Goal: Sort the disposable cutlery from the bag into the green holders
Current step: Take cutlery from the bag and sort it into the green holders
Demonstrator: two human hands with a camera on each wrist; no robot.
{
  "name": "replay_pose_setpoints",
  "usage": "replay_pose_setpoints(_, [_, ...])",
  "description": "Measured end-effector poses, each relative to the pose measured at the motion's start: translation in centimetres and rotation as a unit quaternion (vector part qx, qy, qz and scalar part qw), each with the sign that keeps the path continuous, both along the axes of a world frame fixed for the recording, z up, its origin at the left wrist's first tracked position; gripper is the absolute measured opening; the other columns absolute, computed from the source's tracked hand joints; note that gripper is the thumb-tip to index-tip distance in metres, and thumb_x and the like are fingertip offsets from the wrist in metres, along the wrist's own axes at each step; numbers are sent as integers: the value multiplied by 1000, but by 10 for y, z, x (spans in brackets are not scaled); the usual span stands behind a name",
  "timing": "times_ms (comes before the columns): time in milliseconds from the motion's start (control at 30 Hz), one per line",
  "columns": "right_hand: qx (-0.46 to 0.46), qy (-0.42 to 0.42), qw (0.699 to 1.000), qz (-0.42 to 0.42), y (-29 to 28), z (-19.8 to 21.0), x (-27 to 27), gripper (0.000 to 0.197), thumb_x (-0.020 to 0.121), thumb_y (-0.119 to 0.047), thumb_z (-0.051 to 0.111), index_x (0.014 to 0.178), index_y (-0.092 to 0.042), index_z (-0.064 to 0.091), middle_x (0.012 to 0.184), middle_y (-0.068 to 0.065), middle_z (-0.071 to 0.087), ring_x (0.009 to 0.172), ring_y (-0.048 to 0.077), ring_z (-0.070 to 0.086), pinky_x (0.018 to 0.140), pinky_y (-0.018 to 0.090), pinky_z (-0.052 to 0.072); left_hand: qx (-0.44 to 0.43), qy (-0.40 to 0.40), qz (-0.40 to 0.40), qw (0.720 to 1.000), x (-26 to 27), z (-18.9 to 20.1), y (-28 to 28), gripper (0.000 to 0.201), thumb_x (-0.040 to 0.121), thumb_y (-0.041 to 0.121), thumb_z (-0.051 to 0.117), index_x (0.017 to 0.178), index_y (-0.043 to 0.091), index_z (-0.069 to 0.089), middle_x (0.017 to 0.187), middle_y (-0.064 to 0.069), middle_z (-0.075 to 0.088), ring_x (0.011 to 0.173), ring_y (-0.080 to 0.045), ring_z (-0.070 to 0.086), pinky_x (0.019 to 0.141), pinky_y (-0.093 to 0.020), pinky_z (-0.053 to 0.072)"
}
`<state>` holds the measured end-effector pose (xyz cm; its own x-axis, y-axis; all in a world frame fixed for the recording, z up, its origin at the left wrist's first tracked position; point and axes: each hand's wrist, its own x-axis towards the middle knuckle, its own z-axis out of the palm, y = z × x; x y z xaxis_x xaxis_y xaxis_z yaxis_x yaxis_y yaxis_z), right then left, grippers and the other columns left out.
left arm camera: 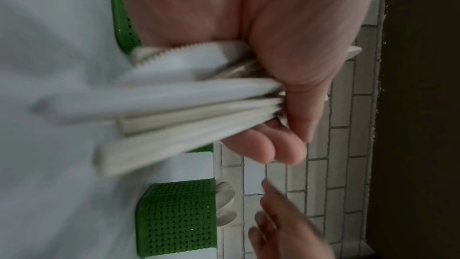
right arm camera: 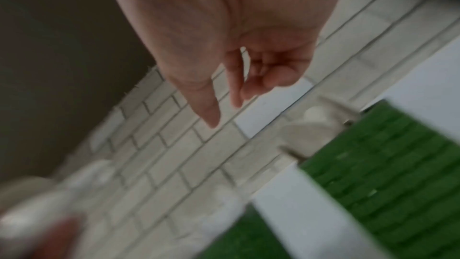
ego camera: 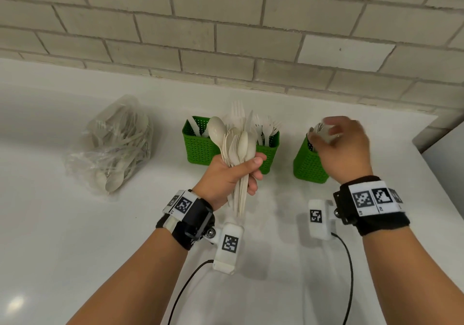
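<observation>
Tabletop carried the bag far left, green holders at centre and right. Left hand gripped a mixed cutlery bundle; right hand, fingers loose and empty, hovered over the right holder.

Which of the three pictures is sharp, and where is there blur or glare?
Head view: mostly sharp, only the right hand smeared, with glare low on the counter. Left wrist view: the cutlery bundle is streaked by motion. Right wrist view: blurred throughout, the green holder worst.
</observation>
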<state>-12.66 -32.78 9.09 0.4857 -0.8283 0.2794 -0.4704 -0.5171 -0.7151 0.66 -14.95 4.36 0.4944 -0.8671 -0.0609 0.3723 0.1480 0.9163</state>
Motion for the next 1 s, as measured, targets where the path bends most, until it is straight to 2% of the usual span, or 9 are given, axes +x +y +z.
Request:
replay_pose_setpoints(100, [82,-18,980,180,47,14,13,3,86,-30,70,85,-28,71,81,-10,70,70,-4,60,68,13,47,7,1,-13,1000,-3,-1,-3,21,80,18,71,96,5,68,64,-7,67,44,-15,60,47,-26,51])
replay_pose_setpoints(200, [134,-12,953,273,74,13,22,16,82,-27,75,88,-12,73,68,-6,65,48,-3,53,52,7,38,14,-17,-29,999,-5,-1,-4,12,79,11,72,89,5,68,65,-9,67,47,-16,62,48,-27,53])
replay_pose_setpoints(300, [153,-56,955,248,74,5,26,21,79,-20,79,85,-1,71,59,-1,64,41,-2,49,47,8,36,22,-33,-25,999,-3,-1,0,12,78,12,77,85,5,70,70,-10,69,55,-18,66,54,-29,57])
replay_pose_setpoints(367, [142,-63,960,232,71,2,28,16,79,-20,80,84,-6,74,63,7,67,48,1,55,52,14,43,18,-46,-10,999,-2,-1,2,17,78,15,75,91,5,70,73,-10,71,59,-19,67,57,-31,59])
replay_pose_setpoints(467, [119,-68,967,217,70,-3,30,8,82,-22,76,84,-15,74,68,4,69,60,14,66,59,34,55,14,-72,22,997,-2,0,3,13,84,7,71,97,5,69,73,-8,71,59,-21,66,59,-34,59])
replay_pose_setpoints(533, [100,-70,970,208,71,-4,31,12,83,-26,74,89,-17,75,72,1,71,64,17,68,64,38,58,23,-116,36,992,-2,0,2,12,87,1,68,97,5,68,73,-6,70,57,-21,65,56,-33,56])
replay_pose_setpoints(700, [90,-64,972,205,77,-3,36,10,84,-21,72,94,-20,74,74,-5,71,66,10,67,65,30,56,27,-182,26,983,-5,-2,0,11,87,0,68,95,7,66,75,-9,66,55,-20,64,55,-31,52])
replay_pose_setpoints(900, [209,-175,938,215,71,0,34,20,89,-5,66,104,-17,69,80,4,67,62,3,59,55,18,46,17,-55,24,998,-6,-1,8,27,82,28,66,101,8,65,77,-9,70,62,-24,67,57,-34,58])
replay_pose_setpoints(1000, [243,-226,921,202,62,1,32,21,90,-2,63,108,-10,68,82,6,66,59,3,54,52,19,44,13,-12,34,999,-3,0,9,25,85,27,63,102,9,65,86,-14,74,69,-26,71,57,-34,59])
